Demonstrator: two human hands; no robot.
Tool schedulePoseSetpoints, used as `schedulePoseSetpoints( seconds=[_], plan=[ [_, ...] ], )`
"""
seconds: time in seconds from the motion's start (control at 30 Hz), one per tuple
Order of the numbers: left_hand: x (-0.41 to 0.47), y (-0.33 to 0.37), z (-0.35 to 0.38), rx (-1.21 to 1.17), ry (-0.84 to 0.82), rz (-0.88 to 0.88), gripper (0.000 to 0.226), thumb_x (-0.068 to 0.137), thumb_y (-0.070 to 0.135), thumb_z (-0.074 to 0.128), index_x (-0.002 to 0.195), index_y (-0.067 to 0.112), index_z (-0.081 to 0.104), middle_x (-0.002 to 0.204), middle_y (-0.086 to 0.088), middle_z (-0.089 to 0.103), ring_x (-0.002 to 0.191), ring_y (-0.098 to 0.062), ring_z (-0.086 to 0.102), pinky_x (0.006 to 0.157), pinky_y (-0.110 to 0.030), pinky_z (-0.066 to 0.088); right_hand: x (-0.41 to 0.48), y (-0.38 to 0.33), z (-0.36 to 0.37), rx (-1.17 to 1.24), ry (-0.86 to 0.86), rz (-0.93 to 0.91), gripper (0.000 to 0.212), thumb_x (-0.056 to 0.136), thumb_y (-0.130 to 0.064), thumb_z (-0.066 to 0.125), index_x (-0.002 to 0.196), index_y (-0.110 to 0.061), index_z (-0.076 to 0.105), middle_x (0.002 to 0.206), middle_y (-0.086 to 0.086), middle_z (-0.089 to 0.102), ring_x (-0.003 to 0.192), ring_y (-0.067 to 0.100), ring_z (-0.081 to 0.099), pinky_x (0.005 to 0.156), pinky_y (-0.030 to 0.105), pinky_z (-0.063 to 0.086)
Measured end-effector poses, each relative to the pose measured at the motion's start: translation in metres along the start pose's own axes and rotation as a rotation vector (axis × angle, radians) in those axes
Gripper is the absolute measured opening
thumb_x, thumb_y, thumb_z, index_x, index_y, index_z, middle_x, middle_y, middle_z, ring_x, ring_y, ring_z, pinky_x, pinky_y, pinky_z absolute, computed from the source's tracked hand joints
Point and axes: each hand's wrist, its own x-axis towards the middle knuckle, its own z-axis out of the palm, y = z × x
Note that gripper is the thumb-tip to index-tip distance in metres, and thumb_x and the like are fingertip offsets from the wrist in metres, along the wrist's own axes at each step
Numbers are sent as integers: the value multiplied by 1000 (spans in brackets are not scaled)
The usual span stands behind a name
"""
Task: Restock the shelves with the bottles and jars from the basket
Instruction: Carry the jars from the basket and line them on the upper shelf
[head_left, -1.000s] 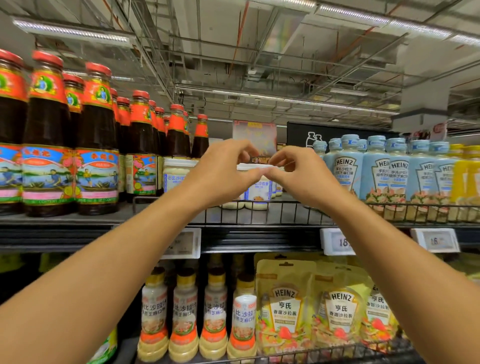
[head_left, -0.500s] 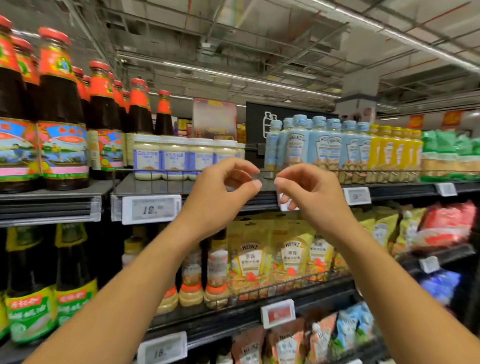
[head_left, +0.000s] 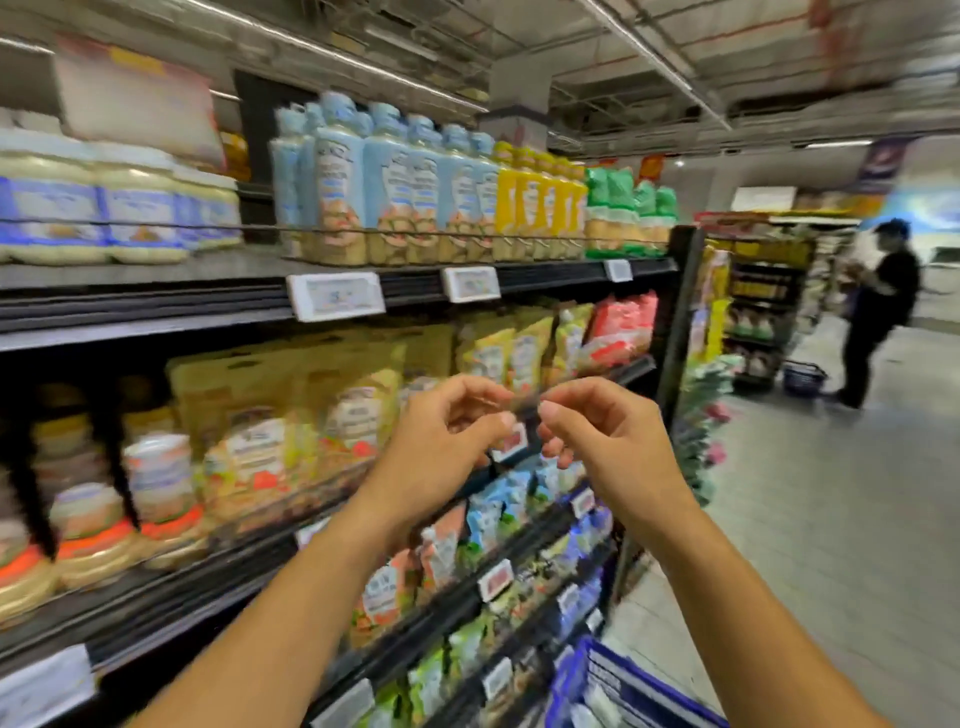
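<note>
**Hands empty, jar shelved, view turned toward basket**

Left hand (head_left: 447, 431) and right hand (head_left: 597, 436) hung in mid-air, close together but not touching, in front of the pouches (head_left: 291, 415) on the middle shelf. Fingers of both were loosely curled, thumbs apart from forefingers. Nothing was seen in either, though blur smeared the gap between the fingertips.

Change over the last second: both hands had been pinching the lid of a white-capped jar on the top shelf (head_left: 156, 291). Half a second later they had let go and pulled back. By this frame they had dropped lower and the view had swung right. The jars (head_left: 140, 208) stood in a row at upper left behind the wire rail (head_left: 415, 236), well apart from the hands. The basket (head_left: 623, 686) showed only as a blue rim at lower right, its contents unreadable.

Judgement: one jar placed and that step closed. The next item must come from the basket, below and right of the right hand.

Edges and room: shelf lips with price tags (head_left: 337, 296) jutted out just left of and under the forearms. The floor (head_left: 805, 519) to the right lay open. Another person (head_left: 878, 312) stood far down the aisle. A downward reach on the right side looked free, provided the arms stayed clear of the tag rails.
</note>
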Motion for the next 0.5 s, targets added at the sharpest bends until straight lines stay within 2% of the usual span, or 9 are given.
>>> schedulePoseSetpoints(
  seconds=[0.07,0.17,0.33,0.5],
  plan=[
    [6,-16,35,-47,-45,-42,18,90,10,69,92,28,69,82,-1,73,74,-13,68,61,-24,52,-12,17,-31,-30,50,58,12,91,-16,72,81,-24,73,71,1,71,60,12,65,56,21,50],
    [13,-35,92,-130,-121,-124,15,91,7,67,95,21,68,74,3,72,69,-11,66,61,-23,53,-29,43,-76,-65,130,135,20,91,-11,71,79,-26,74,68,1,70,58,11,64,54,21,50],
    [20,-65,184,-252,-222,-253,18,91,1,64,94,18,66,74,-2,69,65,-12,63,62,-25,50,-55,80,-146,-103,253,233,17,90,1,68,81,-14,70,64,1,69,54,10,61,52,20,48],
    [29,-88,258,-296,-306,-325,14,91,2,64,99,13,66,73,-1,68,67,-12,64,57,-20,51,-76,110,-208,-149,325,358,9,91,-6,69,87,-13,72,69,5,71,59,15,64,54,24,51]
  ],
)
